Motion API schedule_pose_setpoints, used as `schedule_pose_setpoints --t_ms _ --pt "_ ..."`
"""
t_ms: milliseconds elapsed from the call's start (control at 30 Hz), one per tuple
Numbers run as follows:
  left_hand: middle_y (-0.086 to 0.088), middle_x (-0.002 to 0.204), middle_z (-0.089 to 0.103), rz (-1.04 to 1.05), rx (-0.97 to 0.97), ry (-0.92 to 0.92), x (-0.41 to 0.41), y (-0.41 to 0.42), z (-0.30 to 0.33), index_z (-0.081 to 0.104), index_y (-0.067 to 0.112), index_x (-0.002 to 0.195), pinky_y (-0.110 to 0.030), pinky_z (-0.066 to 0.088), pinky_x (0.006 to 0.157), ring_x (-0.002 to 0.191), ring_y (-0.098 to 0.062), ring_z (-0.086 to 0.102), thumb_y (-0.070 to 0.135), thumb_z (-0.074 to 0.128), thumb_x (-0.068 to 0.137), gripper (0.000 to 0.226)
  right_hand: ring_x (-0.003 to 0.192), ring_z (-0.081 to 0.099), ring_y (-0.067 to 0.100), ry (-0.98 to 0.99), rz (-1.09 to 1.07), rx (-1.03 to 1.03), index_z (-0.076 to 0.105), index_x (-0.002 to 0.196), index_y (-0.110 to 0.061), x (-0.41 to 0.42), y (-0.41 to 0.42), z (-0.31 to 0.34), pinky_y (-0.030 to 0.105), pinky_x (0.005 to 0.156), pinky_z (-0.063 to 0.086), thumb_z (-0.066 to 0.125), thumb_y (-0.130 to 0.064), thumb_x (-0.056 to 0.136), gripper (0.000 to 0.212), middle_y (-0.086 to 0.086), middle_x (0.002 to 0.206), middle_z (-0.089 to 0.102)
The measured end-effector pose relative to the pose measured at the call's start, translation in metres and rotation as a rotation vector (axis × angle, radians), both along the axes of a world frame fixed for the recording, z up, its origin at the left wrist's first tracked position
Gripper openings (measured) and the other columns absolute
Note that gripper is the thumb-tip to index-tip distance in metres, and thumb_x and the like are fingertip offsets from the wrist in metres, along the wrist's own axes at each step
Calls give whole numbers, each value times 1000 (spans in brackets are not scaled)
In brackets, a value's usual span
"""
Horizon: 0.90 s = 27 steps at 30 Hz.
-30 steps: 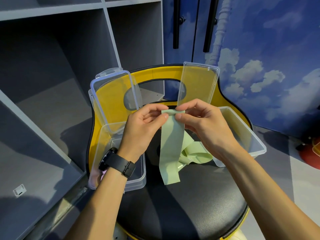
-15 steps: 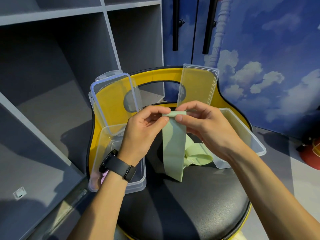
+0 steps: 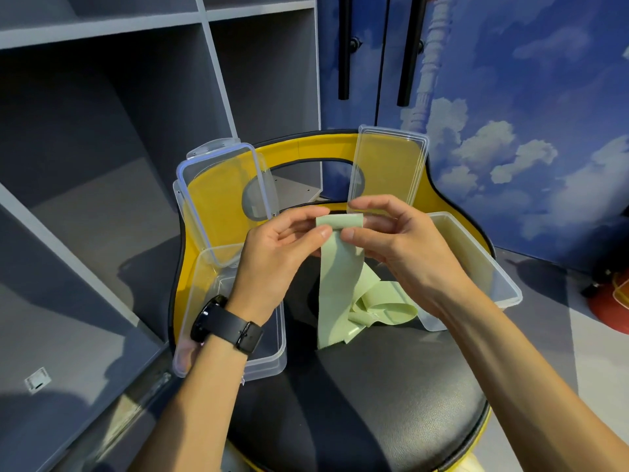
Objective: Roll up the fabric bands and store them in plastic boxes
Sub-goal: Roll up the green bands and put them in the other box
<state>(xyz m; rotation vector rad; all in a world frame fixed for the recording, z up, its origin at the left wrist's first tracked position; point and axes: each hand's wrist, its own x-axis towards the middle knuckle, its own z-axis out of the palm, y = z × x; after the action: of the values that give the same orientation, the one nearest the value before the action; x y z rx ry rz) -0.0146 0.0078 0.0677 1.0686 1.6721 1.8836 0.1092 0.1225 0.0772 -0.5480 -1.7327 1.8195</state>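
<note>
A pale green fabric band (image 3: 337, 281) hangs from both hands above a black seat (image 3: 374, 403). My left hand (image 3: 275, 253) and my right hand (image 3: 398, 247) pinch its top edge, which is curled into a small roll. The band's loose tail lies crumpled on the seat. An open clear plastic box (image 3: 269, 362) sits at the left under my left wrist, its lid (image 3: 221, 202) propped upright. A second clear box (image 3: 493, 277) stands at the right, partly hidden by my right forearm, its lid (image 3: 388, 165) leaning on the yellow backrest.
The seat belongs to a chair with a yellow backrest (image 3: 306, 148). Grey shelving (image 3: 102, 131) fills the left side. A blue sky-painted cupboard with black handles (image 3: 343, 49) stands behind. A red object (image 3: 612, 308) sits on the floor at the right.
The roll at the band's top edge has grown slightly and the hanging tail has been drawn upward. Both hands stay at the same spot.
</note>
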Motion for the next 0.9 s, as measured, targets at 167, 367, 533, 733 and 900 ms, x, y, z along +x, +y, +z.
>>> schedule_pose_setpoints --t_ms 167,367,533,733,900 --pt "7 84 73 36 10 10 0 0 0 73 22 95 -12 49 72 79 -2 65 1 70 82 25 84 69 13 -30 38 -35 68 111 -9 1 -2 0 34 81 56 64 -7 90 22 5 98 76" --pt "4 90 75 45 29 -68 -1 0 -1 74 24 96 -16 50 77 87 -6 67 1 71 81 27 81 70 14 13 50 -45 71 100 -11 0 -3 1 27 74 57 64 -2 89 16 6 93 77" --pt "-1 108 73 -96 -3 -99 1 0 -2 69 26 108 -20 50 85 103 -12 67 8 69 83 31 78 70 16 51 30 -56 71 96 -9 1 -2 2 26 71 57 66 4 85 17 7 90 77" --pt "-1 97 75 -53 -10 -85 2 1 -2 73 24 92 -22 50 81 93 -11 67 1 67 84 26 75 68 13 11 41 -33 70 102 -6 5 -1 3 21 66 54 69 4 82 23 6 86 75" --pt "-1 100 74 -89 24 -96 2 0 -2 75 24 89 -24 51 86 98 -13 67 2 67 80 26 71 67 16 -30 82 -113 69 105 -4 8 0 7 22 61 54 71 -11 83 22 16 92 72"
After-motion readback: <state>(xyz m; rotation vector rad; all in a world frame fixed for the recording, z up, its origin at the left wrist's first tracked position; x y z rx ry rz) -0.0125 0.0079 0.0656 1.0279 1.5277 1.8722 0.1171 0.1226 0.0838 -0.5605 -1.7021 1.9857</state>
